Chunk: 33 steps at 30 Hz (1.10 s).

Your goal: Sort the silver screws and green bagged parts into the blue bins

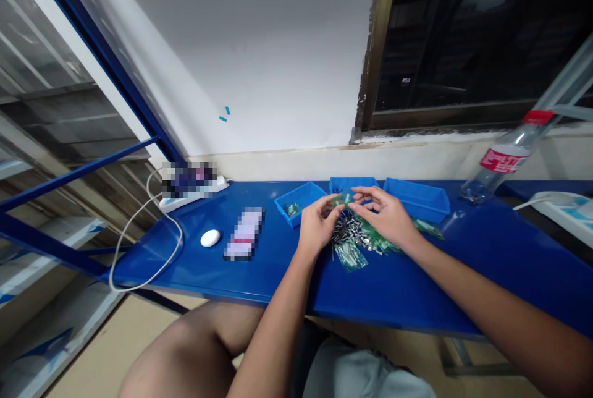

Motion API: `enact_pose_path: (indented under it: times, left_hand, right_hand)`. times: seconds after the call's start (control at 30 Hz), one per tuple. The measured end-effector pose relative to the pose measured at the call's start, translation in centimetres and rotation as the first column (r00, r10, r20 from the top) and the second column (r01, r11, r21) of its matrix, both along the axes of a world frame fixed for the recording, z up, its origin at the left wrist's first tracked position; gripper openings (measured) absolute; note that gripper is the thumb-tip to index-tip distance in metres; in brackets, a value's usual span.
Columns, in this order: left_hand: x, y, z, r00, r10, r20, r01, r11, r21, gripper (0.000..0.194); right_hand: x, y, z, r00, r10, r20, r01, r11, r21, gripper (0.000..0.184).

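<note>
Between both hands, above the metal pile, is a small greenish clear plastic bag. My left hand pinches its left side between thumb and fingers. On the other side, my right hand has its thumb and fingertips closed at the bag's edge. Beneath them lies a heap of small silvery metal pieces, perhaps screws or rivets. A filled green-tinted bag rests at the front of the heap. More green bags lie to the right, partly covered by my right hand and forearm.
Blue bins stand behind my hands; the left bin holds small pieces. A phone and a white oval case lie left. A plastic bottle stands at the right rear. A white cable hangs over the left edge.
</note>
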<state>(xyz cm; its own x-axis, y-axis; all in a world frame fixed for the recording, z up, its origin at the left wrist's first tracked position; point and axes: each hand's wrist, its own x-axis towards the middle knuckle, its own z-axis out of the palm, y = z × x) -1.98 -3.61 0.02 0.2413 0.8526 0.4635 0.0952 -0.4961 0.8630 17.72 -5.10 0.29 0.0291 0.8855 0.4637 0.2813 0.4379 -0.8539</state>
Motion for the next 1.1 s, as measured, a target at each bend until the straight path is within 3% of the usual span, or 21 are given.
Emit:
enact_pose_path:
  times: [0.17, 0.3, 0.53, 0.77, 0.83, 0.87, 0.93, 1.03, 1.1]
  left_hand:
    - [0.2, -0.3, 0.2, 0.998, -0.043, 0.036, 0.045, 0.998, -0.045, 0.035]
    - [0.3, -0.5, 0.4, 0.999, -0.018, 0.036, 0.02, 0.999, -0.049, 0.037]
    - [0.6, -0.2, 0.1, 0.994, -0.044, 0.1, 0.053, 0.994, -0.095, 0.039]
    - [0.4, -0.1, 0.0, 0.995, -0.063, 0.073, 0.069, 0.995, -0.079, 0.031]
    - [0.2, -0.4, 0.5, 0.999, 0.042, 0.001, -0.042, 0.999, 0.024, 0.026]
    - [0.0, -0.6, 0.7, 0.987, 0.156, -0.047, -0.15, 0.983, 0.107, 0.023]
    - [-0.6, -0.8, 1.2, 0.93, 0.354, -0.1, -0.317, 0.908, 0.273, 0.02]
    - [-1.8, -0.8, 1.6, 0.83, 0.532, -0.165, -0.42, 0.792, 0.444, 0.025]
    - [-2.6, -0.5, 1.6, 0.736, 0.63, -0.249, -0.464, 0.736, 0.492, 0.029]
  right_hand:
    - [0.0, 0.1, -0.3, 0.995, 0.082, -0.058, -0.086, 0.993, -0.084, 0.039]
    - [0.0, 0.0, -0.1, 0.983, 0.104, -0.148, -0.131, 0.974, -0.183, 0.049]
    - [0.1, 0.0, 0.4, 0.973, 0.033, -0.228, -0.082, 0.975, -0.208, 0.056]
    - [0.0, -0.2, 0.4, 0.972, 0.054, -0.227, -0.1, 0.975, -0.196, 0.041]
    - [-0.1, -0.2, 0.5, 0.98, 0.051, -0.195, -0.084, 0.983, -0.166, 0.04]
    - [-0.1, -0.2, 0.5, 0.984, 0.048, -0.174, -0.075, 0.986, -0.152, 0.04]
    - [-0.1, -0.2, 0.4, 0.99, 0.05, -0.133, -0.068, 0.989, -0.134, 0.042]
    - [-0.1, -0.2, 0.3, 0.994, 0.075, -0.079, -0.085, 0.988, -0.13, 0.041]
    - [-0.1, -0.2, 0.1, 0.995, 0.088, -0.048, -0.094, 0.986, -0.137, 0.039]
